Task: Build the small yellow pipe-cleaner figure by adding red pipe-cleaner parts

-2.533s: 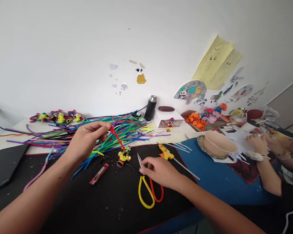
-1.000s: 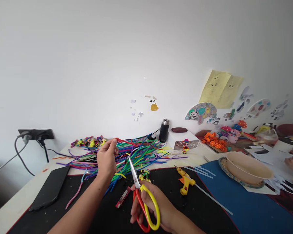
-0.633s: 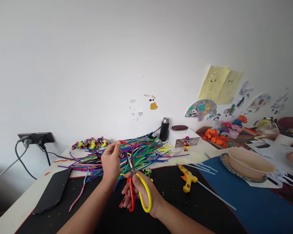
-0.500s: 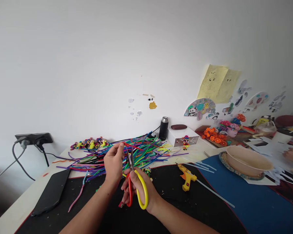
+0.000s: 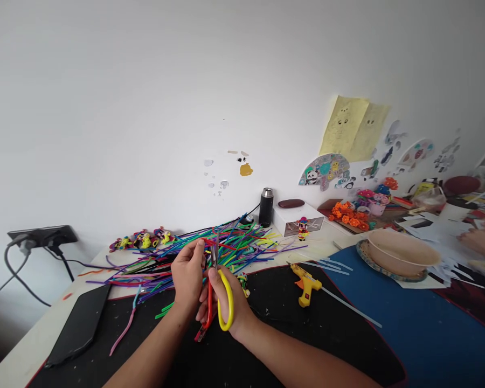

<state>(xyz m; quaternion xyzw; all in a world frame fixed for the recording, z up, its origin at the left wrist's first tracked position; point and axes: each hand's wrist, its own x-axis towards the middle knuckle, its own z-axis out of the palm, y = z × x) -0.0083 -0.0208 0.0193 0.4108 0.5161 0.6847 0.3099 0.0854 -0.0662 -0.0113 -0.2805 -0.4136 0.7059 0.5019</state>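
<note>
My right hand point(image 5: 230, 302) grips a pair of scissors point(image 5: 220, 293) with one red and one yellow handle, blades pointing up and away from me. Pinched in my left hand point(image 5: 189, 272) is a red pipe cleaner point(image 5: 210, 242), which runs to the right past the scissor blades. The blades look nearly closed at the pipe cleaner; whether they have cut it I cannot tell. Just behind both hands spreads a large heap of coloured pipe cleaners point(image 5: 234, 248). Beside my right hand, partly hidden, sits a small multicoloured figure point(image 5: 243, 283).
A yellow glue gun point(image 5: 307, 285) with a glue stick lies on the black mat point(image 5: 283, 328). To the right are a pale bowl point(image 5: 402, 250) and a co-worker's hands point(image 5: 480, 240). A black flask point(image 5: 266, 207) stands by a white box point(image 5: 293, 215). A dark flat object point(image 5: 83, 323) lies left.
The scissor blades and handles have come closer together at the red pipe cleaner. My left hand keeps its pinch. The whole view has shifted slightly.
</note>
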